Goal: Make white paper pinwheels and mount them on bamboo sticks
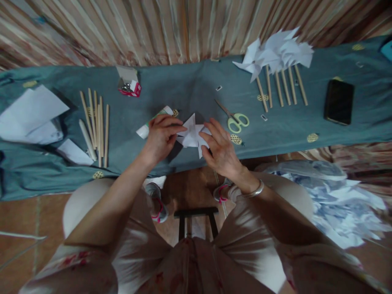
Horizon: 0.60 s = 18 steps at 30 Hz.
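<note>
Paper pinwheel (191, 136) lay between the person's two hands, near the front edge of the cloth-covered bench (183, 90). Farther back, a small red and white box (130, 87) stood with its flap up and shiny metal pieces (126, 87) inside. At the right, below the bench, a clear plastic bag (330, 170) held a heap of folded white paper (339, 220). The pinwheel was plain white, with pointed tips sticking out around a folded middle; fingers covered some of its edges. The left hand (163, 136) pinched its left tip between thumb and forefinger. The right hand (220, 151) was loosely curved, with fingertips touching the right side; whether they gripped it could not be told. A white and green tube (142, 131) lay just beside the left hand, partly hidden by it. Scissors (231, 115) with pale green handles lay beyond the right hand. To the left were loose wooden sticks (106, 134), a small paper piece (75, 152) and a pile of white sheets (33, 110). Toward the right lay overlapping pinwheels on sticks (275, 51), then a dark phone (339, 102).
</note>
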### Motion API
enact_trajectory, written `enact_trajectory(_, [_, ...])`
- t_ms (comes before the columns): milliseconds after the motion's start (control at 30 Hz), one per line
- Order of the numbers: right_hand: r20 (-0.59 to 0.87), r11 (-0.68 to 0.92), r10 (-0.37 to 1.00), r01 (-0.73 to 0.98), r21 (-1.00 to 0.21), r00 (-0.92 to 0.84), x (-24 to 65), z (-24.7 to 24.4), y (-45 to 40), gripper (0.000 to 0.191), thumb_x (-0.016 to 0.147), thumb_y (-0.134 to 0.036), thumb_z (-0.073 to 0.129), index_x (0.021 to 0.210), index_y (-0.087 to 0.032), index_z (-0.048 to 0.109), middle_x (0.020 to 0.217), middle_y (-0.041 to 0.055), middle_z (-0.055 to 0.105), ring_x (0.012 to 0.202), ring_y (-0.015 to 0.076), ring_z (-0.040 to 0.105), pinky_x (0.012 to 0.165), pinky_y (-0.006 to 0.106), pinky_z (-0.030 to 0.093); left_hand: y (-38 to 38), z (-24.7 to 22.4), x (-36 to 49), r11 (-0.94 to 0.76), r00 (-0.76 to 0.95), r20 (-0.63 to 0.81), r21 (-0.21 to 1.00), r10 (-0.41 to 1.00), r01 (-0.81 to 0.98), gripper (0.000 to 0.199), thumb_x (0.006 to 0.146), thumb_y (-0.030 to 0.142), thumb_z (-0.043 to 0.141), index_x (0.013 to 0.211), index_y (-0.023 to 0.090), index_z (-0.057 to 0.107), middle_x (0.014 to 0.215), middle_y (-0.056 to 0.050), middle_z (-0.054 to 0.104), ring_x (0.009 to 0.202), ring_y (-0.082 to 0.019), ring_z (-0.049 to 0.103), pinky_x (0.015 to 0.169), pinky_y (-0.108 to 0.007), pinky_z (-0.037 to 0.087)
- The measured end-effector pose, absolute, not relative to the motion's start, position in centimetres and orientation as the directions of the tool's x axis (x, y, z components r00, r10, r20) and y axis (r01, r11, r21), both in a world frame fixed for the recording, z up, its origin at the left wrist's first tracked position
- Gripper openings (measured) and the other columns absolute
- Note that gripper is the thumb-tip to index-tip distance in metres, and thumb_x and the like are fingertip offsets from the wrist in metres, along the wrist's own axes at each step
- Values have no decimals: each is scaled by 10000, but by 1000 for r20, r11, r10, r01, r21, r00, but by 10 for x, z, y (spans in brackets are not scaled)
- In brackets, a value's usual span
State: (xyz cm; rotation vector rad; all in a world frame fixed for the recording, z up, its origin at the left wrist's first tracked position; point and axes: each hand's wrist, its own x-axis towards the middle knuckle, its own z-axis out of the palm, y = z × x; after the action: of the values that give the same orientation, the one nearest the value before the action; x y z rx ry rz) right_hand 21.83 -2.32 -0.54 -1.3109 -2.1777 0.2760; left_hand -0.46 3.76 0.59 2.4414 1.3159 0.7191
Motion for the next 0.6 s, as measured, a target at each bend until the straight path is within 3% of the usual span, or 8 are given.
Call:
enact_trajectory(300, [404, 461, 868, 769, -442, -289, 235, -3, -15, 203, 935, -271, 488, 1053, -197, 636, 1435, 139, 532, 1434, 328, 371, 1120, 584, 380, 41, 8, -3, -577, 504, 285, 480, 815, 661, 185, 856, 171, 650, 882, 305, 774, 1078, -8, 748, 1120, -235, 592, 1029, -451, 425])
enact_trajectory(600, [383, 410, 893, 781, -471, -238, 240, -4, -5, 228, 964, -294, 449, 957, -215, 662, 1431, 109, 554, 1443, 307, 371, 1144, 572, 363, 12, 24, 23, -628, 648, 195, 556, 736, 545, 162, 928, 291, 620, 991, 288, 769, 1017, -29, 777, 1054, -223, 627, 983, -430, 408])
